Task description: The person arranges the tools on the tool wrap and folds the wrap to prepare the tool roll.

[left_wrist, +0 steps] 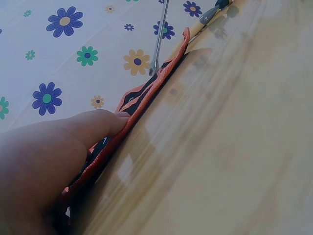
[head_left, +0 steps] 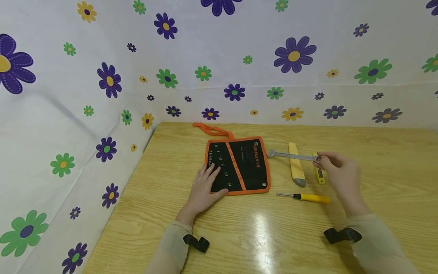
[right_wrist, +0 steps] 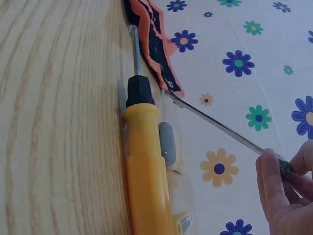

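A black tool pouch (head_left: 248,163) with orange edging and printed sizes lies flat on the wooden table. My left hand (head_left: 202,190) rests on its left part, fingers spread, and the thumb (left_wrist: 105,123) lies along the near edge in the left wrist view. Between thumb and fingertips, my right hand (head_left: 345,179) pinches the ring end of a silver combination wrench (head_left: 295,156). The wrench's open end points left, right at the pouch's right edge. In the right wrist view the wrench (right_wrist: 222,126) slants down toward the pouch corner.
Beneath the wrench lies a pale yellow tool with a grey end (head_left: 296,167). A small yellow object (head_left: 320,176) is partly covered by the right hand. Nearer me lies a yellow-handled screwdriver (head_left: 312,198). An orange strap (head_left: 213,130) trails behind the pouch, toward the flowered backdrop (head_left: 253,76).
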The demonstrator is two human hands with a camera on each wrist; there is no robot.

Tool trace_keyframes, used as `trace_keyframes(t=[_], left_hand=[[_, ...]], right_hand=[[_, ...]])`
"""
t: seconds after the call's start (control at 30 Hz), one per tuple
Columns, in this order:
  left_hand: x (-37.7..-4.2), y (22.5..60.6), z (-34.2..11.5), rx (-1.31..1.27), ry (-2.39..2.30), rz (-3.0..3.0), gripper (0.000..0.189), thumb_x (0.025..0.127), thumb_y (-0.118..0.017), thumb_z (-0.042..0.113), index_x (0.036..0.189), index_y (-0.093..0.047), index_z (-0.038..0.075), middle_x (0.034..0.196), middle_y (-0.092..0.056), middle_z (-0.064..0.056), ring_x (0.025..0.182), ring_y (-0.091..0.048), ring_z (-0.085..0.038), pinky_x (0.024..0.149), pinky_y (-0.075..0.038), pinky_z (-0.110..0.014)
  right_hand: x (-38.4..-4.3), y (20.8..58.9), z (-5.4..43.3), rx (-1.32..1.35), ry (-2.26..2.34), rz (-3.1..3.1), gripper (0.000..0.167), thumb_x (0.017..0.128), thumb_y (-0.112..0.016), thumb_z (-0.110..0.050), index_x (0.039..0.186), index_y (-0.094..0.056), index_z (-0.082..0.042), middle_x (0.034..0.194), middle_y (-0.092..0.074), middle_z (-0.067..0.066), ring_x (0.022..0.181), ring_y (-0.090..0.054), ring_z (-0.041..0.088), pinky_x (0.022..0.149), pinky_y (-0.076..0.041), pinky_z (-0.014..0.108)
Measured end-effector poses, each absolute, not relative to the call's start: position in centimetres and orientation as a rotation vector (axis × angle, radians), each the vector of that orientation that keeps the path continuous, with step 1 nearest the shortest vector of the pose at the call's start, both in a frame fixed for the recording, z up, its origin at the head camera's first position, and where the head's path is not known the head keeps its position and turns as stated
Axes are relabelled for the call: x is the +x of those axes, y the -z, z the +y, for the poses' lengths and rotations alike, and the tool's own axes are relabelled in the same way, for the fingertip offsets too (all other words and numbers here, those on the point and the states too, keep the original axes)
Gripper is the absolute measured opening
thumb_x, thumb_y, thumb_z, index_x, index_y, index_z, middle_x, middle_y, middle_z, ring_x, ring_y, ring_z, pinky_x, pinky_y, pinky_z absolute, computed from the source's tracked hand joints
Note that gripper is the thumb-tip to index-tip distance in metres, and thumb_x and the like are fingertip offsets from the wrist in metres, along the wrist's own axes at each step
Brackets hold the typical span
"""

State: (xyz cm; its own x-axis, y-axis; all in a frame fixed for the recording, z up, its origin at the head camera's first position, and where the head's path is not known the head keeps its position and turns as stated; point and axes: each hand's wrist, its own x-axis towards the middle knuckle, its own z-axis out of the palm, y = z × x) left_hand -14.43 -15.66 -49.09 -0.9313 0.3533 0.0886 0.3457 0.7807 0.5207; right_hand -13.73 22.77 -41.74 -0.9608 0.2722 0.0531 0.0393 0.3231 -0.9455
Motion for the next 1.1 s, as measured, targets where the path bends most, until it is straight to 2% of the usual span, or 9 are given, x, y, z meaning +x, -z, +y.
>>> trace_keyframes(t=[0.07,0.13,0.2,0.3,0.4,0.6,0.87,1.1], left_hand=[[-14.5,49.1,-15.7,0.578,-0.854,2.953,0.080,0.088,-0.060,0.054,0.152,-0.030,0.016,0.157,-0.019,-0.008,0.145,-0.003,-0.028,0.114,-0.007,-0.050],[-14.5,49.1,-15.7,0.576,-0.852,2.951,0.080,0.088,-0.060,0.054,0.152,-0.030,0.016,0.157,-0.019,-0.008,0.145,-0.003,-0.028,0.114,-0.007,-0.050],[-14.5,49.1,-15.7,0.577,-0.852,2.952,0.080,0.088,-0.060,0.054,0.152,-0.030,0.016,0.157,-0.019,-0.008,0.145,-0.003,-0.028,0.114,-0.007,-0.050],[-14.5,49.0,-15.7,0.577,-0.855,2.952,0.080,0.088,-0.061,0.054,0.151,-0.030,0.016,0.157,-0.019,-0.009,0.145,-0.003,-0.028,0.114,-0.007,-0.050],[-14.5,49.0,-15.7,0.576,-0.853,2.952,0.080,0.088,-0.061,0.054,0.151,-0.030,0.016,0.157,-0.019,-0.008,0.145,-0.003,-0.027,0.114,-0.007,-0.050],[-14.5,48.9,-15.7,0.573,-0.854,2.948,0.080,0.088,-0.061,0.053,0.151,-0.031,0.016,0.157,-0.019,-0.008,0.145,-0.003,-0.027,0.114,-0.006,-0.049],[-14.4,48.8,-15.7,0.578,-0.832,2.960,0.080,0.087,-0.061,0.055,0.151,-0.031,0.017,0.157,-0.020,-0.008,0.145,-0.003,-0.028,0.114,-0.008,-0.050],[-14.3,48.8,-15.7,0.593,-0.818,2.973,0.081,0.087,-0.060,0.057,0.151,-0.031,0.017,0.157,-0.021,-0.008,0.145,-0.004,-0.028,0.114,-0.008,-0.050]], right_hand=[[-13.6,41.7,22.8,-0.271,-1.725,-2.347,0.024,0.097,-0.053,-0.015,0.112,-0.068,-0.003,0.083,-0.067,-0.022,0.073,-0.067,-0.003,0.033,-0.029,0.022],[-13.5,41.5,22.8,-0.257,-1.748,-2.319,0.021,0.097,-0.054,-0.015,0.109,-0.070,-0.007,0.083,-0.068,-0.021,0.073,-0.067,-0.002,0.032,-0.026,0.023],[-13.5,41.4,22.7,-0.233,-1.777,-2.297,0.021,0.097,-0.054,-0.014,0.109,-0.070,-0.005,0.084,-0.069,-0.019,0.073,-0.067,-0.001,0.035,-0.031,0.017],[-13.4,41.3,22.4,-0.167,-1.841,-2.265,0.025,0.097,-0.055,-0.012,0.111,-0.067,0.005,0.087,-0.069,-0.013,0.073,-0.069,0.003,0.054,-0.047,0.009],[-13.4,41.4,22.1,-0.102,-1.965,-2.225,0.026,0.096,-0.056,-0.012,0.110,-0.066,0.008,0.089,-0.070,-0.008,0.075,-0.069,0.006,0.072,-0.052,0.018],[-13.3,41.9,21.6,0.010,-2.206,-2.101,0.025,0.095,-0.058,-0.009,0.108,-0.064,0.012,0.095,-0.068,0.002,0.077,-0.070,0.009,0.075,-0.053,0.023],[-13.5,42.5,21.3,0.044,-2.240,-2.147,0.037,0.096,-0.058,-0.012,0.115,-0.056,0.021,0.098,-0.063,0.005,0.081,-0.069,0.009,0.077,-0.052,0.024],[-13.6,43.0,21.0,0.071,-2.244,-2.193,0.027,0.096,-0.058,-0.012,0.110,-0.064,0.010,0.096,-0.064,0.004,0.083,-0.069,0.009,0.077,-0.053,0.024]])
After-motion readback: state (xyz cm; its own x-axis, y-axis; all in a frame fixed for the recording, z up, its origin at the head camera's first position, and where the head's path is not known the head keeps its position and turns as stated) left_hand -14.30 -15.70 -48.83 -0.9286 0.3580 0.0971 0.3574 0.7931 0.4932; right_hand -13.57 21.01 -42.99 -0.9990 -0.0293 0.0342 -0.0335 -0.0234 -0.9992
